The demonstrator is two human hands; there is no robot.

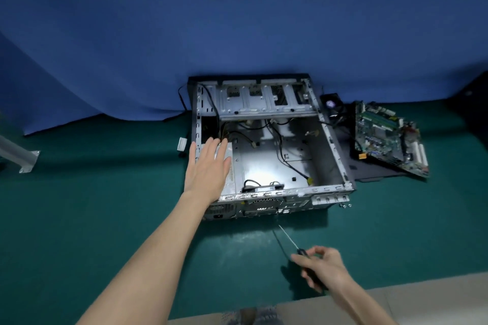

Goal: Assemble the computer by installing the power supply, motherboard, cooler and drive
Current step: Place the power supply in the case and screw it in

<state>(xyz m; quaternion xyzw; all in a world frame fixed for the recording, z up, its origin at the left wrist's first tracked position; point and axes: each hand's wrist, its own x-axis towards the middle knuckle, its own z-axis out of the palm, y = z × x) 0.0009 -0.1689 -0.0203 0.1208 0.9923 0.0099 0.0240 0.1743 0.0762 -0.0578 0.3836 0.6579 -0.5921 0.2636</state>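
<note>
An open grey computer case (330, 137) lies on its side on the green mat, with loose black cables inside. A silver power supply (232, 168) sits in its left near corner, mostly hidden under my left hand (208, 168), which lies flat on it with fingers spread. My right hand (322, 266) holds a screwdriver (289, 240) by its black handle, in front of the case, with the tip pointing at the case's rear panel. The green motherboard (388, 137) rests tilted to the right of the case. A black cooler fan (331, 104) sits behind it.
A dark side panel (369, 171) lies under the motherboard. Small screws (344, 205) lie by the case's near right corner. A blue cloth (184, 47) hangs behind the case. A grey metal bracket (21, 158) is at the far left. The mat's front edge meets a beige floor (396, 303).
</note>
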